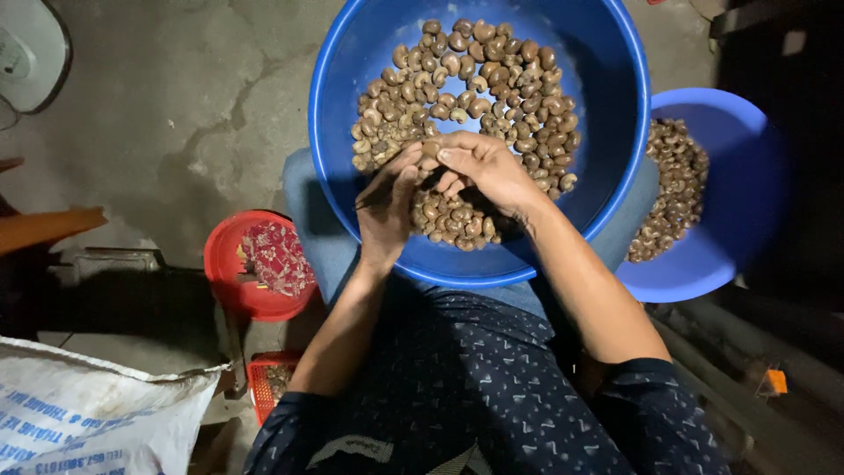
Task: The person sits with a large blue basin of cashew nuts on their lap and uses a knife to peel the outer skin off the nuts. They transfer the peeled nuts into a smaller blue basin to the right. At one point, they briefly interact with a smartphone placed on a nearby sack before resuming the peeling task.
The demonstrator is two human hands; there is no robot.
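Both hands meet over big blue basin [607,176] on lap; left hand [387,207] and right hand [483,167] pinch single cashew nut [431,149] above heap; shelling step; next needs firm prying grip.

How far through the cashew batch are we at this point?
Done so far: a pile of cashews already lies in the smaller blue basin to the right. In hand: the left hand and right hand meet over the big blue basin, pinching one nut between the fingertips. Left: a large heap of cashew nuts still fills that basin, so much remains.
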